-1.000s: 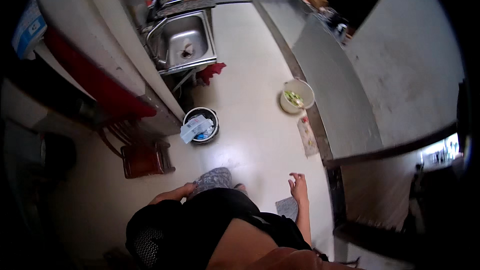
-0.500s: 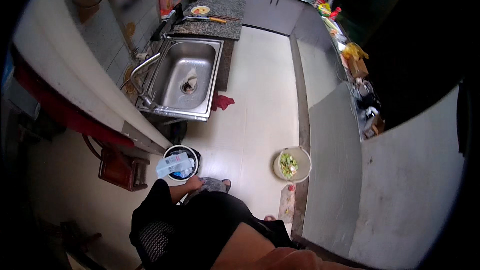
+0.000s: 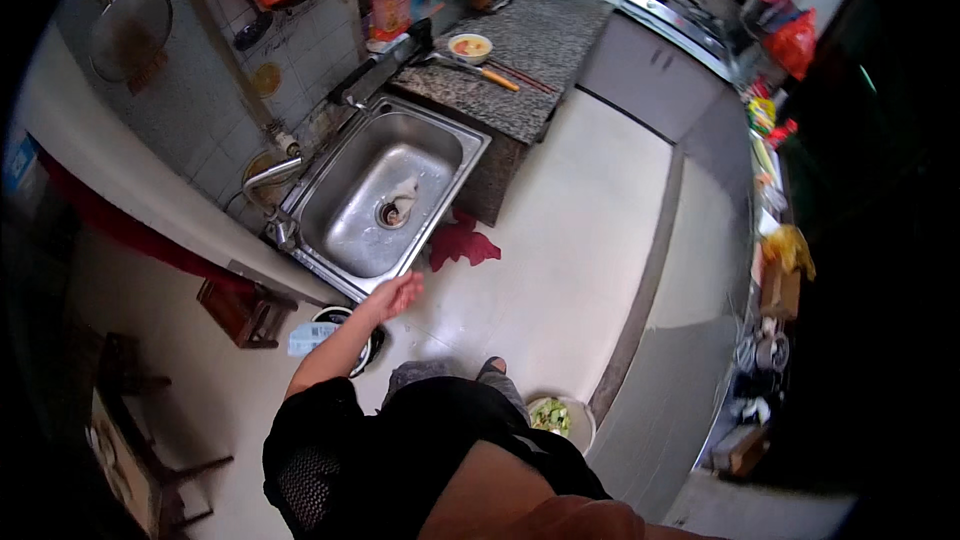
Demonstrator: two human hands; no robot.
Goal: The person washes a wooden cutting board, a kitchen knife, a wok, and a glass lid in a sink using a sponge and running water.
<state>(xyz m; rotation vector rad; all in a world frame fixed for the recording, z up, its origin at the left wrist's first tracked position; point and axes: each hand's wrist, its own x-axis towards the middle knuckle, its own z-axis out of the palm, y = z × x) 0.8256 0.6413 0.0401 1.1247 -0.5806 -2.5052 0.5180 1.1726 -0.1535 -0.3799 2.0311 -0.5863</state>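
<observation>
Left hand [image 3: 396, 297], fingers loosely apart, hangs beside the sink [image 3: 345, 237]; I cannot tell the right hand's state.

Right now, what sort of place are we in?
Looks like a kitchen, probably a home one: a metal sink with a tap, a stove at the far end, and a speckled counter holding a bowl of food.

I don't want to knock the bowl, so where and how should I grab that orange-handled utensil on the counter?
Probably by the orange handle, from above on the floor side: the utensil lies on the counter with its handle pointing that way and its metal end near the bowl. Pinch across the handle, minding the chopsticks beside it.
</observation>
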